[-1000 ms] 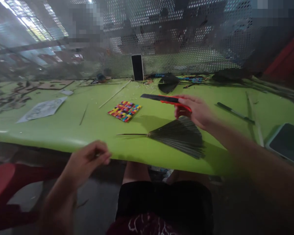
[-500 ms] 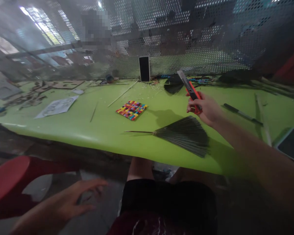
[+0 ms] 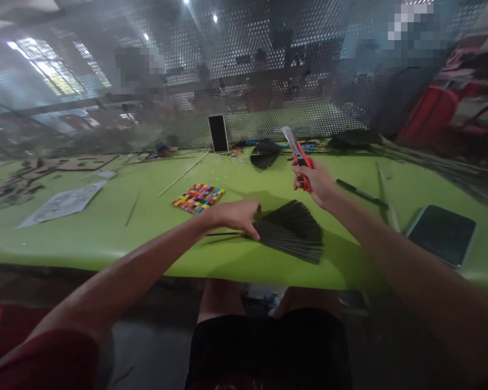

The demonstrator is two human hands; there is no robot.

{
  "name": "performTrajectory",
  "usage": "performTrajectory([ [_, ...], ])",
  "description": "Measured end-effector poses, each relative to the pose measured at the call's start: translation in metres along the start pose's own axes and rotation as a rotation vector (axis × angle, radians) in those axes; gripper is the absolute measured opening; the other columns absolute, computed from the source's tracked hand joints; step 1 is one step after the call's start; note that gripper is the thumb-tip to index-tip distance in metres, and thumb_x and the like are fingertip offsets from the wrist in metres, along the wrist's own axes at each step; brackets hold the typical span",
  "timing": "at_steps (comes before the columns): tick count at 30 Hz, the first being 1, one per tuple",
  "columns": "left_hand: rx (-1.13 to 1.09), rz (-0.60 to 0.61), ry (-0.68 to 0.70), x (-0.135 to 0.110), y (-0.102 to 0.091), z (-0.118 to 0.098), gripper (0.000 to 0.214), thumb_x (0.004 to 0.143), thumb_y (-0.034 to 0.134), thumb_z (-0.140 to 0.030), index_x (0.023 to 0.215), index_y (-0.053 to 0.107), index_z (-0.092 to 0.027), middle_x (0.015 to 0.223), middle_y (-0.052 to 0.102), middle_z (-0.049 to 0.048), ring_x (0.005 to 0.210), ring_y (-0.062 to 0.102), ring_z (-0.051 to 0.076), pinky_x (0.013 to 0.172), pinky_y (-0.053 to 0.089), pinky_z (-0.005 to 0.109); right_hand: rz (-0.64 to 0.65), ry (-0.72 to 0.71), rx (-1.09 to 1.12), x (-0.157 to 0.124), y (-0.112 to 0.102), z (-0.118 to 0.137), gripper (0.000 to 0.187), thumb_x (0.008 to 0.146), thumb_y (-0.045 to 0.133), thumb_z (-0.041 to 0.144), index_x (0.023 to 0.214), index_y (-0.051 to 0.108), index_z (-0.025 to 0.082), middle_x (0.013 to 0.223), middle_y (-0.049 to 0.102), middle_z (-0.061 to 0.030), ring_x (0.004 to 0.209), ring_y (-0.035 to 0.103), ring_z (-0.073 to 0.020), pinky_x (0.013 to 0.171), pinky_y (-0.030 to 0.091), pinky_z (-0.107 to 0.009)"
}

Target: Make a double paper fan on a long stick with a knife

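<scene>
While the left hand cups over its narrow neck, the dark, pleated, fan-shaped piece lies flat near the front edge of the lime-green, smooth-topped table. Its long axis runs from nine o'clock, where a thin brown stick handle sticks out, to three o'clock, where the pleats spread widest. The left hand is clearly the nearer, touching the piece from its nine o'clock end; whether its thumb and fingers pinch the neck or merely rest there cannot be told. The right hand, closed around a red-and-black utility knife, is raised at one o'clock from the pleats, apart from them, its blade pointing to eleven o'clock. A multicoloured woven square lies at ten o'clock from the left hand.
</scene>
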State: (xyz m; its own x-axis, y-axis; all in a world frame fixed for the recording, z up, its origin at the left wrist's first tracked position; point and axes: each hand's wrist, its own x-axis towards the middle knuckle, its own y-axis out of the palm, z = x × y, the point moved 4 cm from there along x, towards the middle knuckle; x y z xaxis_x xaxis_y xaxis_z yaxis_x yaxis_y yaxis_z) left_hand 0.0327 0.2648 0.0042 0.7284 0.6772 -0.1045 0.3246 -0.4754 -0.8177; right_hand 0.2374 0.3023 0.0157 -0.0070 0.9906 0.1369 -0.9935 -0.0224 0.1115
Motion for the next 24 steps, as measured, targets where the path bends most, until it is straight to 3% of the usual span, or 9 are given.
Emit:
performTrajectory([
  [2, -0.144, 0.099, -0.021, 0.004, 0.0, -0.001, 0.035, 0.047, 0.091, -0.03, 0.068, 0.066, -0.02, 0.052, 0.06, -0.0026, 0.044, 0.053, 0.015, 0.044, 0.035, 0.026, -0.03, -0.004, 0.002, 0.001, 0.0, 0.004, 0.022, 0.072, 0.072, 0.026, 0.084, 0.054, 0.023, 0.056, 0.046, 0.0077, 0.048, 0.047, -0.0088, 0.048, 0.044, -0.024],
  [5, -0.29, 0.227, -0.085, 0.001, -0.004, -0.002, 0.027, 0.055, 0.089, -0.033, 0.058, 0.068, -0.017, 0.053, 0.064, 0.0034, 0.045, 0.056, 0.017, 0.044, 0.037, 0.027, -0.126, -0.051, 0.038, 0.004, -0.01, 0.019, 0.018, 0.076, 0.07, 0.029, 0.081, 0.054, 0.023, 0.058, 0.045, 0.0074, 0.047, 0.044, -0.0075, 0.046, 0.042, -0.023],
  [8, -0.487, 0.24, -0.115, -0.006, -0.006, 0.002, 0.026, 0.064, 0.087, -0.035, 0.062, 0.073, -0.014, 0.06, 0.069, 0.0064, 0.052, 0.06, 0.017, 0.049, 0.043, 0.026, -0.205, -0.255, 0.072, 0.009, -0.031, 0.045, 0.012, 0.082, 0.063, 0.033, 0.081, 0.055, 0.024, 0.062, 0.048, 0.0056, 0.048, 0.046, -0.0089, 0.048, 0.045, -0.026],
  [10, -0.749, 0.079, -0.148, -0.006, -0.008, 0.009, 0.024, 0.064, 0.087, -0.032, 0.071, 0.075, -0.012, 0.07, 0.072, 0.0074, 0.059, 0.063, 0.016, 0.056, 0.049, 0.026, -0.251, -0.382, 0.048, 0.011, -0.046, 0.059, 0.012, 0.08, 0.065, 0.032, 0.08, 0.054, 0.025, 0.063, 0.051, 0.0049, 0.051, 0.049, -0.0101, 0.048, 0.045, -0.026],
  [13, -1.086, -0.307, -0.19, -0.001, -0.009, 0.025, 0.027, 0.068, 0.086, -0.032, 0.08, 0.072, -0.013, 0.079, 0.074, 0.0053, 0.065, 0.064, 0.012, 0.064, 0.053, 0.024, -0.291, -0.425, -0.018, 0.012, -0.055, 0.063, 0.023, 0.069, 0.071, 0.025, 0.073, 0.049, 0.026, 0.061, 0.052, 0.0057, 0.05, 0.05, -0.0103, 0.045, 0.042, -0.024],
  [15, -1.2, -0.517, -0.17, 0.005, -0.01, 0.031, 0.027, 0.073, 0.083, -0.034, 0.085, 0.069, -0.014, 0.081, 0.073, 0.0034, 0.069, 0.065, 0.011, 0.068, 0.055, 0.024, -0.255, -0.384, -0.05, 0.008, -0.046, 0.056, 0.025, 0.065, 0.072, 0.023, 0.071, 0.047, 0.025, 0.059, 0.05, 0.0068, 0.046, 0.047, -0.0091, 0.043, 0.041, -0.024],
  [17, -1.233, -0.628, -0.131, 0.011, -0.011, 0.031, 0.027, 0.079, 0.078, -0.037, 0.088, 0.068, -0.014, 0.083, 0.073, 0.0042, 0.072, 0.066, 0.012, 0.068, 0.055, 0.026, -0.168, -0.295, -0.087, 0.001, -0.028, 0.044, 0.023, 0.067, 0.072, 0.027, 0.076, 0.051, 0.024, 0.055, 0.047, 0.008, 0.042, 0.042, -0.0078, 0.04, 0.037, -0.023],
  [21, -1.226, -0.596, -0.048, 0.017, -0.01, 0.023, 0.031, 0.092, 0.058, -0.042, 0.091, 0.067, -0.012, 0.091, 0.074, 0.0099, 0.076, 0.067, 0.016, 0.067, 0.055, 0.029, 0.081, -0.067, -0.272, -0.019, 0.017, 0.013, 0.031, 0.075, 0.073, 0.041, 0.094, 0.059, 0.022, 0.05, 0.042, 0.0095, 0.038, 0.038, -0.008, 0.036, 0.032, -0.023],
  [24, -1.277, -0.534, 0.015, 0.017, -0.005, 0.019, 0.032, 0.096, 0.047, -0.04, 0.094, 0.065, -0.014, 0.101, 0.073, 0.0107, 0.083, 0.066, 0.018, 0.068, 0.054, 0.031, 0.139, -0.065, -0.35, -0.031, 0.036, 0.0, 0.032, 0.076, 0.073, 0.045, 0.092, 0.058, 0.022, 0.05, 0.041, 0.0097, 0.037, 0.035, -0.007, 0.035, 0.03, -0.022],
])
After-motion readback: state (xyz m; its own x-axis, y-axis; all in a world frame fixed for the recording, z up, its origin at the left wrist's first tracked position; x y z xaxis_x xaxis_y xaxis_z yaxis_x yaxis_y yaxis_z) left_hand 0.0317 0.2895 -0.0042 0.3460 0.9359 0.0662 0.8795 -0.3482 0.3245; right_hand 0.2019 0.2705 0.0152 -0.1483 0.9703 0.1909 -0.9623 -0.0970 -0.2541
